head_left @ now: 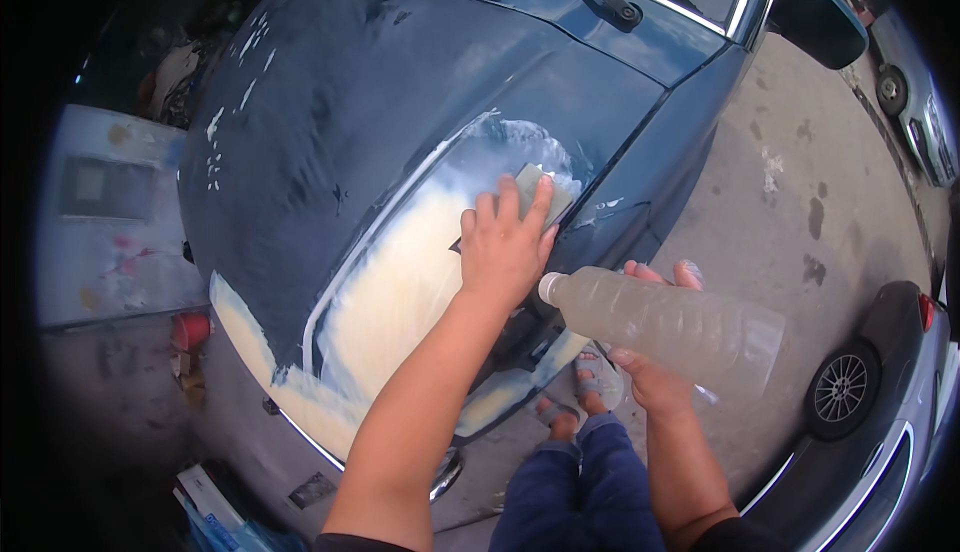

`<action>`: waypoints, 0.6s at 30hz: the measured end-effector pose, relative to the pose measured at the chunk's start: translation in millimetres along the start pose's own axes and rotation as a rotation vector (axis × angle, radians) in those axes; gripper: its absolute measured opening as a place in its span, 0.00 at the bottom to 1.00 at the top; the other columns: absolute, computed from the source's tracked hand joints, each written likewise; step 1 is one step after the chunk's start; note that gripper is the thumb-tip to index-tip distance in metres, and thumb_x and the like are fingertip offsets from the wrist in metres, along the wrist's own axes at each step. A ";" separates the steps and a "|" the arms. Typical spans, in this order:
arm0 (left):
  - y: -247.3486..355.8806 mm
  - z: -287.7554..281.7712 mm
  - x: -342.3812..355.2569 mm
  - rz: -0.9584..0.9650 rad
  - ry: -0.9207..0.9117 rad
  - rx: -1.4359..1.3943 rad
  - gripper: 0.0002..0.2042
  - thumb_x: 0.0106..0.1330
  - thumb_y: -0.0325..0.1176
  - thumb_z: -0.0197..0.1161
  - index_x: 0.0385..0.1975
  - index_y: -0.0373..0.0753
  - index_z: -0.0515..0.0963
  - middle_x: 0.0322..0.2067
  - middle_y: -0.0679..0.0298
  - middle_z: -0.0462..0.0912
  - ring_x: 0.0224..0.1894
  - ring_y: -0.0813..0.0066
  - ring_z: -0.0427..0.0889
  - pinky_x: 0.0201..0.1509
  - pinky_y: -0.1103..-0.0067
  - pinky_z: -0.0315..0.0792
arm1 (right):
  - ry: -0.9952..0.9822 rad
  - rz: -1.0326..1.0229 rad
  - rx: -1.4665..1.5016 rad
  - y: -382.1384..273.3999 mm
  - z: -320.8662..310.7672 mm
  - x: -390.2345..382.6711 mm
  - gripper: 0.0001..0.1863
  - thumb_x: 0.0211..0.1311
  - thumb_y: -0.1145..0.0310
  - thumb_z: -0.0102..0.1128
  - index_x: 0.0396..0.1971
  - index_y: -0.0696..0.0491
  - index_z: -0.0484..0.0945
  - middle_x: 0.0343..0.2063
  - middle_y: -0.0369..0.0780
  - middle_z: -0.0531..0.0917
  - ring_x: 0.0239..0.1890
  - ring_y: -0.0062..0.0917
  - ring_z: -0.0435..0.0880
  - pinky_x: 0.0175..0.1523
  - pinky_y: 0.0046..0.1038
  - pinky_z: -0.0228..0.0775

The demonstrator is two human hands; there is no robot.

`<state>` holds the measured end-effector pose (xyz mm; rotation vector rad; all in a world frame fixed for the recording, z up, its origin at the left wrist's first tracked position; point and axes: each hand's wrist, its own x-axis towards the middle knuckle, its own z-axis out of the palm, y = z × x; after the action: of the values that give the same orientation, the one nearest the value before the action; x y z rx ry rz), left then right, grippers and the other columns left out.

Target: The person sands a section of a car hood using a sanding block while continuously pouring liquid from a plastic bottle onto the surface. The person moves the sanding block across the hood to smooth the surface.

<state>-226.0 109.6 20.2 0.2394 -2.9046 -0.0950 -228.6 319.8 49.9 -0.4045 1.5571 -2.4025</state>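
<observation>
Grey-green pad [562, 200] lies on the dark blue hood [330, 102], at the upper edge of a cream patch [400, 297], near the seam [640, 137] on the right side. L hand [503, 247] is the nearer one: its fingers lie spread over the pad, which sits fwd & a bit to the right of the palm. Whether the thumb also clamps the pad's edge, one cannot tell; the pad's long axis is partly hidden too. R hand [650, 377] is wrapped round a clear plastic bottle [675, 322] w/ cloudy liquid. Bottle's long axis runs abt sideways, neck to the left, ending just beside the L wrist, i.e. below the pad, not over it.
</observation>
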 end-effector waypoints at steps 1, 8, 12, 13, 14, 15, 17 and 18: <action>-1.4 -1.3 -2.1 0.020 -0.006 -0.017 0.31 0.55 0.41 0.71 0.63 0.53 0.72 0.60 0.47 0.70 0.46 0.55 0.72 0.46 0.63 0.68 | 0.008 -0.004 -0.006 -1.0 -1.0 0.5 0.54 0.48 0.66 0.80 0.70 0.55 0.51 0.61 0.49 0.73 0.63 0.36 0.74 0.63 0.39 0.71; -26.1 -25.8 -94.5 0.070 -0.063 0.040 0.32 0.55 0.43 0.71 0.62 0.51 0.72 0.58 0.48 0.71 0.47 0.54 0.73 0.45 0.63 0.68 | -0.095 -0.079 -0.163 0.3 -22.5 2.2 0.56 0.46 0.66 0.81 0.71 0.52 0.50 0.60 0.49 0.73 0.64 0.38 0.71 0.63 0.43 0.71; 4.2 -3.5 -10.5 -0.015 -0.046 0.027 0.31 0.56 0.43 0.70 0.63 0.53 0.72 0.59 0.49 0.71 0.47 0.55 0.72 0.46 0.64 0.68 | 0.040 0.016 0.003 -2.5 -8.2 2.0 0.56 0.45 0.65 0.82 0.70 0.53 0.51 0.60 0.49 0.73 0.64 0.38 0.72 0.64 0.43 0.70; 5.7 -0.4 7.7 -0.004 -0.018 0.036 0.31 0.57 0.43 0.70 0.63 0.53 0.72 0.59 0.49 0.71 0.47 0.55 0.72 0.45 0.64 0.68 | 0.066 0.033 0.022 -5.0 -2.9 3.9 0.56 0.45 0.65 0.82 0.70 0.53 0.51 0.60 0.49 0.73 0.64 0.38 0.72 0.64 0.43 0.70; 3.3 0.4 7.3 0.014 -0.013 0.030 0.31 0.58 0.43 0.69 0.64 0.54 0.71 0.58 0.50 0.71 0.47 0.55 0.72 0.45 0.65 0.68 | 0.096 0.056 0.035 -6.9 -0.1 3.3 0.56 0.45 0.65 0.82 0.70 0.53 0.51 0.60 0.49 0.73 0.64 0.38 0.72 0.64 0.43 0.70; 3.6 0.3 9.5 0.033 -0.005 0.027 0.31 0.58 0.43 0.69 0.64 0.54 0.71 0.58 0.50 0.71 0.47 0.56 0.72 0.45 0.65 0.68 | 0.068 0.044 0.010 -7.3 -2.2 3.5 0.56 0.45 0.64 0.82 0.70 0.53 0.51 0.60 0.49 0.73 0.64 0.38 0.72 0.64 0.43 0.69; 0.5 -5.9 -11.1 0.043 -0.033 0.007 0.31 0.58 0.43 0.69 0.64 0.54 0.71 0.59 0.50 0.71 0.47 0.56 0.72 0.46 0.65 0.69 | 0.011 0.019 -0.038 -4.4 -9.0 1.4 0.56 0.45 0.64 0.82 0.70 0.54 0.51 0.60 0.49 0.73 0.64 0.38 0.72 0.65 0.44 0.69; -4.0 -12.5 -37.8 0.052 -0.061 -0.015 0.32 0.57 0.43 0.70 0.64 0.55 0.71 0.59 0.49 0.71 0.47 0.55 0.72 0.46 0.64 0.69 | -0.029 -0.035 -0.120 -5.0 -15.2 3.8 0.56 0.46 0.64 0.81 0.70 0.55 0.51 0.60 0.49 0.73 0.64 0.38 0.72 0.65 0.44 0.69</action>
<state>-186.2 111.4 23.7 0.1604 -2.9668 -0.1179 -238.0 333.4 48.9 -0.4925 1.7000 -2.3253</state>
